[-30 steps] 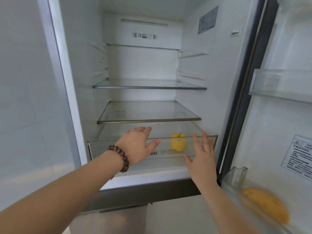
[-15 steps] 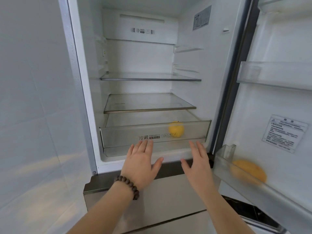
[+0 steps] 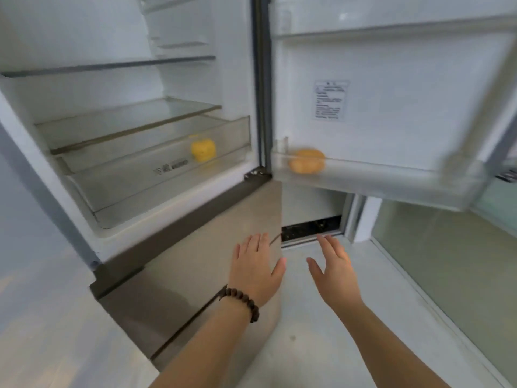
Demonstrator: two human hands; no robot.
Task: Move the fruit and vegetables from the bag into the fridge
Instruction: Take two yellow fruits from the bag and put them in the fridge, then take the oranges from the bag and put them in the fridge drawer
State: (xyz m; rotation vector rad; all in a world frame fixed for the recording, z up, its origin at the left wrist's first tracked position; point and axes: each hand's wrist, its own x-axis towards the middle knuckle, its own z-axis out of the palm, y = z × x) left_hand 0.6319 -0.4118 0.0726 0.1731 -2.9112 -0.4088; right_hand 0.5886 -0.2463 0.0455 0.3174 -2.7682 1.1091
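A yellow fruit (image 3: 203,149) is seen in the clear drawer (image 3: 156,180) left of centre, and an orange one (image 3: 307,161) in the door bin (image 3: 391,182) right of centre. Both hands, left hand (image 3: 256,268) and right hand (image 3: 337,271), are held flat and spread low in the frame, nothing gripped.

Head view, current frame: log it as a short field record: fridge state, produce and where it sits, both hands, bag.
fridge door: open
crisper drawer: clear, holds one yellow fruit
door bin: lowest one, holds one orange-brown item, blurred
glass shelves: bare
left hand: empty, fingers spread, bead bracelet on wrist
right hand: empty, open
bag: not in view
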